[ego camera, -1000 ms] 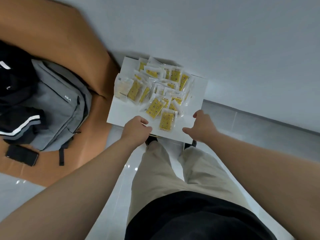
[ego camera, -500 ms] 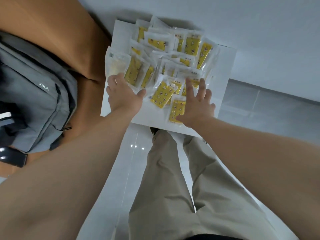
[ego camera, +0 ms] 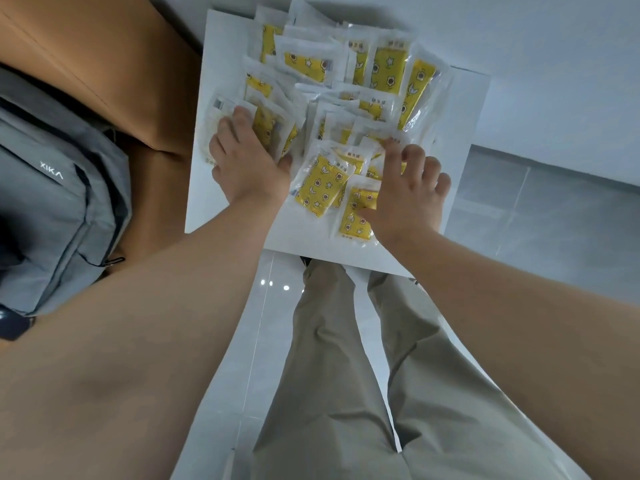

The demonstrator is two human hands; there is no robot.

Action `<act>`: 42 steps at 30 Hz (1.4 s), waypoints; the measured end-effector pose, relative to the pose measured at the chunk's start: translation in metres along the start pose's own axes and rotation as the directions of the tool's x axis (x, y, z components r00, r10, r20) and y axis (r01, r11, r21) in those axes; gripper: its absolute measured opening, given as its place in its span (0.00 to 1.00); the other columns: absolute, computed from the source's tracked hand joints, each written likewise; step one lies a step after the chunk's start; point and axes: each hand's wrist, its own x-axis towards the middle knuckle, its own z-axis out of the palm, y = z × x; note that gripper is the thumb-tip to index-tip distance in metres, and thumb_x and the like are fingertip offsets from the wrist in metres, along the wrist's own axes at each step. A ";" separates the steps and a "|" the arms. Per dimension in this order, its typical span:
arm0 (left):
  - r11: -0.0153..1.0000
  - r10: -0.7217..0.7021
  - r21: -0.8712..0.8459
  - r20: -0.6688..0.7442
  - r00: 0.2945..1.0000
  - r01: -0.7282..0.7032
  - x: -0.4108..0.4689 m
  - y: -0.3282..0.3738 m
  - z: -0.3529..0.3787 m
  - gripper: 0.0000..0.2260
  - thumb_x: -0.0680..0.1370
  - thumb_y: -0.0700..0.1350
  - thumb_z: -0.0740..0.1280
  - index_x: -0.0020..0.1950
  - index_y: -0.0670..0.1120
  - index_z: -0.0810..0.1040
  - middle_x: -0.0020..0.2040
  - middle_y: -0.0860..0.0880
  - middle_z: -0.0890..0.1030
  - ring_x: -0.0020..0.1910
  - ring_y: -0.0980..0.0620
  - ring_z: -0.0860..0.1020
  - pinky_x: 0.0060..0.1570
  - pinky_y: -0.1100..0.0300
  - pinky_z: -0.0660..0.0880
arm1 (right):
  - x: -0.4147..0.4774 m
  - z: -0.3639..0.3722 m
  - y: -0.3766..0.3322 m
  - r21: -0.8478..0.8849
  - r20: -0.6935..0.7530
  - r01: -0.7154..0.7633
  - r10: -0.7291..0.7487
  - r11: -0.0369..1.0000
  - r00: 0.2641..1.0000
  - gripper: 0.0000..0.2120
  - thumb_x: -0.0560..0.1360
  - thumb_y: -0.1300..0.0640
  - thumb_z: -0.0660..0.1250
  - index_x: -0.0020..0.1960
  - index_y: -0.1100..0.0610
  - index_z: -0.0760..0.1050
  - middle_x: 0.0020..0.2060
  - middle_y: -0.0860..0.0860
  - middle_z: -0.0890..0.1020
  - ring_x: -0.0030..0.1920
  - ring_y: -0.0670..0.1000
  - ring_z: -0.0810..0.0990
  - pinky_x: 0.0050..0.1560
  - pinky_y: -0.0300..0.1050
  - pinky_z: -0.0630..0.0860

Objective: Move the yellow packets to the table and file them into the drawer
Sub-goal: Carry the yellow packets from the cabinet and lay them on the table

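Several yellow packets [ego camera: 388,69] in clear wrappers lie in a loose heap on a small white tabletop [ego camera: 460,133] against the wall. My left hand [ego camera: 247,164] lies flat on the packets at the heap's left side, fingers spread. My right hand [ego camera: 403,199] presses down on the nearest packets [ego camera: 320,185] at the front right, fingers apart. Neither hand has a packet closed in its fingers. No drawer is in view.
A brown sofa [ego camera: 104,57] stands to the left of the white tabletop, with a grey backpack [ego camera: 59,188] on it. A dark phone [ego camera: 10,325] shows at the far left edge. My legs in beige trousers [ego camera: 346,375] stand on a glossy tiled floor.
Both hands have gone from the tabletop's front edge onto the packet heap and now rest flat on it. The view has closed in on the tabletop.
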 end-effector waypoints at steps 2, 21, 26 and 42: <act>0.999 0.036 0.015 -0.026 0.999 -0.036 -0.002 -0.003 -0.003 0.38 0.74 0.54 0.73 0.78 0.48 0.59 0.76 0.46 0.64 0.73 0.42 0.63 0.62 0.40 0.71 | 0.001 -0.002 0.002 0.048 -0.005 -0.011 0.012 0.999 1.000 0.46 0.69 0.40 0.77 0.76 0.55 0.57 0.70 0.56 0.63 0.67 0.61 0.66 0.68 0.57 0.65; 0.979 0.024 -0.203 -0.002 1.000 -0.024 -0.040 -0.013 -0.036 0.17 0.85 0.42 0.58 0.74 0.44 0.67 0.66 0.44 0.74 0.63 0.44 0.75 0.58 0.55 0.70 | 0.000 -0.031 0.020 0.602 0.417 -0.449 0.219 0.660 0.882 0.17 0.72 0.52 0.77 0.58 0.56 0.78 0.52 0.53 0.82 0.51 0.55 0.82 0.52 0.51 0.82; 0.970 -0.037 -0.238 0.050 0.998 0.048 -0.049 -0.013 -0.048 0.13 0.85 0.43 0.56 0.69 0.43 0.69 0.59 0.43 0.80 0.58 0.43 0.78 0.49 0.57 0.69 | -0.009 -0.041 0.028 0.652 0.450 -0.494 0.231 0.575 0.863 0.16 0.74 0.55 0.76 0.60 0.55 0.77 0.54 0.52 0.82 0.54 0.56 0.81 0.53 0.50 0.79; 0.790 -0.263 -0.532 0.156 0.952 0.306 -0.076 0.015 -0.102 0.14 0.85 0.46 0.57 0.68 0.43 0.70 0.61 0.46 0.78 0.57 0.46 0.78 0.51 0.54 0.74 | -0.040 -0.085 0.040 0.788 0.528 -0.569 0.218 0.236 0.821 0.16 0.73 0.56 0.77 0.57 0.53 0.76 0.51 0.50 0.83 0.52 0.55 0.83 0.55 0.55 0.82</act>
